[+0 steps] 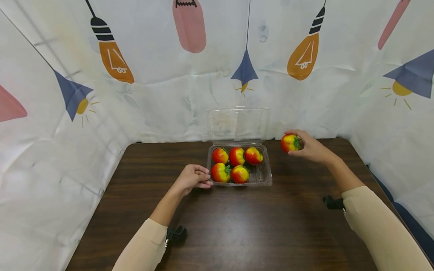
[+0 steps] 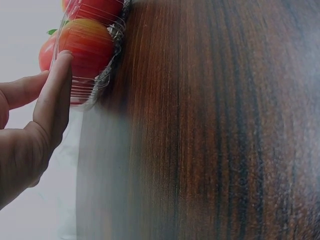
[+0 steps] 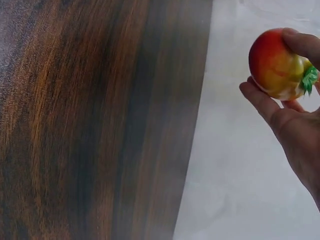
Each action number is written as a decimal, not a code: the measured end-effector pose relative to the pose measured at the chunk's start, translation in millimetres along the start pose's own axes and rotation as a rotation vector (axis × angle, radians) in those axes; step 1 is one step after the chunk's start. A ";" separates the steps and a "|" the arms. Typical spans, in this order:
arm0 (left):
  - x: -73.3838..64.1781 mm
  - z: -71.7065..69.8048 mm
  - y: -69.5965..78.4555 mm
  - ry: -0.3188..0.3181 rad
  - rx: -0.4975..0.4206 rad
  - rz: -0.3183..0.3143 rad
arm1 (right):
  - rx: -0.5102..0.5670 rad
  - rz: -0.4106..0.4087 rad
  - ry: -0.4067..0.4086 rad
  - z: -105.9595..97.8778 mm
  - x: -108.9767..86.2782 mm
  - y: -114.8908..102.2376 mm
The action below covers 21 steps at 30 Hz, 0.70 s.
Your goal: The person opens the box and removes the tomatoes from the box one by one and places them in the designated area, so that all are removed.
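A clear plastic clamshell box (image 1: pixel 268 177) stands on the table with its transparent lid (image 1: pixel 238 124) raised at the back. Inside are several red-and-yellow tomatoes, among them a front-left tomato (image 1: pixel 220 172) and a back-right tomato (image 1: pixel 253 156); the front-right part of the box has bare bottom showing. My left hand (image 1: pixel 194 177) pinches the box at its front left corner, with the thumb along the front wall in the left wrist view. To the right of the box, my right hand (image 1: pixel 310 147) grips another tomato (image 3: pixel 277 65) between thumb and fingers, its green leafy top toward the palm.
The dark wood-grain table (image 1: pixel 230 226) ends just behind the box. Behind it hangs a white cloth (image 1: pixel 159 105) printed with lamps and bulbs. Dark straps (image 1: pixel 333 202) sit at the sleeve cuffs.
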State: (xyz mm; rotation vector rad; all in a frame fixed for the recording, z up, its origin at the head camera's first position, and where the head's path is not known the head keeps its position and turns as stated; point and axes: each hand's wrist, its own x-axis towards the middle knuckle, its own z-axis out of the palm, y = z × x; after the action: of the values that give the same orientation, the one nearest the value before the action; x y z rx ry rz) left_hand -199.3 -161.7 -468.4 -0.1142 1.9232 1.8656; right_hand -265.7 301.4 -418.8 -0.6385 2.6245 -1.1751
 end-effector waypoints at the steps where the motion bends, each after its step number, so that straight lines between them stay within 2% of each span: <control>1: -0.1 0.0 0.0 0.000 0.000 0.001 | -0.007 -0.002 0.000 -0.3 1.4 1.5; 14: -1.4 0.1 0.6 -0.004 0.010 0.005 | -0.085 0.060 0.040 0.9 16.2 10.4; 21: -2.3 -0.1 2.1 -0.012 0.009 0.005 | -0.146 0.125 0.065 4.0 25.6 13.8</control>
State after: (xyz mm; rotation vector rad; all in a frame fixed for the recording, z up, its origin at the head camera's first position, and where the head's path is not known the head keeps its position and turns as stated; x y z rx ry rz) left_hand -198.0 -162.2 -465.6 -0.0955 1.9258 1.8566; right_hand -291.3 295.1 -431.9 -0.4601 2.7792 -0.9918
